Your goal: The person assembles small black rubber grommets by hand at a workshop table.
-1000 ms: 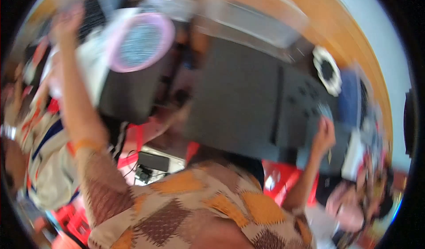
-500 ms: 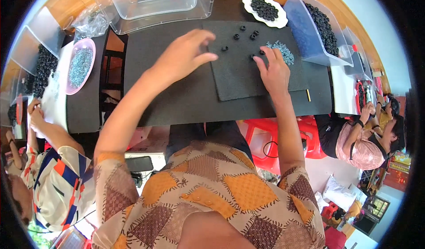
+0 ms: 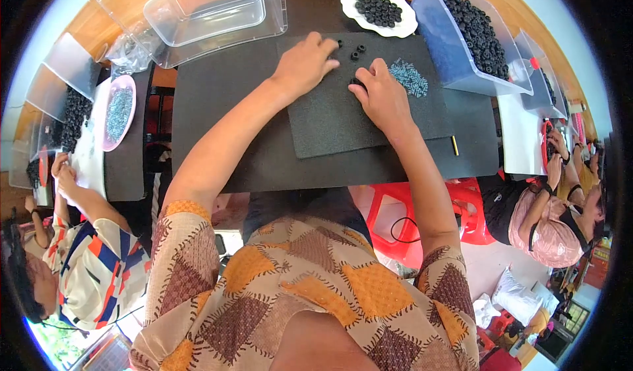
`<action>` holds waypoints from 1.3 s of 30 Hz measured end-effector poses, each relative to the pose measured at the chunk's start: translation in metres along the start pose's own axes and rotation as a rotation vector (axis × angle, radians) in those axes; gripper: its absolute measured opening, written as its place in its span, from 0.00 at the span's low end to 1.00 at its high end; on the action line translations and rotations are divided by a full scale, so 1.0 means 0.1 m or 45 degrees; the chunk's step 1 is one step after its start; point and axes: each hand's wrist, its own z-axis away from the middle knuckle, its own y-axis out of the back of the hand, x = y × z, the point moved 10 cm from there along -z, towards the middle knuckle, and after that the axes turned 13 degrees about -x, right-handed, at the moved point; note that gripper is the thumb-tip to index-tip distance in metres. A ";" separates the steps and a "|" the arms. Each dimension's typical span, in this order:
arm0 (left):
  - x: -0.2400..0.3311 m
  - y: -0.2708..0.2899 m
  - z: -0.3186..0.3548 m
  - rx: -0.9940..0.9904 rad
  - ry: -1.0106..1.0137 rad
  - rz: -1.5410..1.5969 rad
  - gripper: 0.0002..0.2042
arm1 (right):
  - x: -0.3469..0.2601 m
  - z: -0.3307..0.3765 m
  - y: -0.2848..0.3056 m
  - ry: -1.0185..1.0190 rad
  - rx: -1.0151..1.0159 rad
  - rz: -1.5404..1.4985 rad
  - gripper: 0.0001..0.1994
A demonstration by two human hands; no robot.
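Over the grey foam mat (image 3: 323,130), my left hand (image 3: 304,64) reaches to the far left with thumb and fingers apart. Just beyond its fingertips sits a small black ring-shaped part (image 3: 340,43). My right hand (image 3: 384,97) is lower on the mat, thumb and forefinger closed on another small black ring-shaped part (image 3: 355,81), mostly covered by the fingers. Two more such parts, one being a black ring (image 3: 361,49), stand between the hands. Right of my right hand lies a pile of small bluish screw-like pieces (image 3: 410,79).
A white scalloped plate (image 3: 410,28) of black parts stands behind the mat. At right is a clear bin (image 3: 448,64) full of them; at far left, an empty clear box (image 3: 178,58). A thin yellowish stick (image 3: 455,145) lies near the mat's corner. People work on both sides.
My left hand has moved right and farther over the mat, to the loose black parts. The right hand has shifted left, away from the bluish pile. My view has turned slightly.
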 end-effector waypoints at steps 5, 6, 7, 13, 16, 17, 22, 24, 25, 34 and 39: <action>-0.11 -0.02 -0.12 -0.022 -0.075 0.100 0.08 | 0.04 -0.05 0.03 0.097 0.017 -0.098 0.10; -0.21 0.05 -0.15 0.047 -0.020 0.184 0.07 | 0.03 -0.08 0.02 0.132 -0.005 -0.122 0.10; -0.25 0.12 -0.20 0.134 -0.055 0.250 0.07 | 0.01 -0.13 0.01 0.170 -0.028 -0.147 0.10; -0.01 -0.07 -0.51 0.172 -0.337 0.068 0.08 | 0.29 -0.56 0.31 0.142 0.190 -0.299 0.09; -0.08 -0.11 -0.53 0.037 -0.311 0.045 0.08 | 0.37 -0.73 0.08 0.126 0.062 -0.249 0.09; -0.13 -0.12 -0.53 -0.019 -0.280 0.099 0.08 | 0.36 -0.76 -0.03 0.142 -0.032 -0.221 0.09; -0.14 0.01 -0.35 0.058 -0.309 -0.029 0.07 | 0.26 -0.89 -0.13 0.165 -0.272 -0.119 0.09; -0.15 0.12 -0.28 0.071 -0.318 0.017 0.07 | 0.22 -0.86 -0.24 0.149 -0.404 -0.092 0.09; -0.40 0.18 -0.27 0.067 0.012 0.772 0.07 | 0.22 -0.77 -0.24 0.171 -0.341 -0.070 0.09; -0.61 -0.47 0.56 0.566 0.507 3.098 0.12 | -0.44 -0.73 0.26 0.212 -0.274 -0.560 0.12; -0.59 -0.52 0.81 0.373 -0.065 3.215 0.13 | -1.77 -0.60 0.04 0.709 -0.301 -0.273 0.13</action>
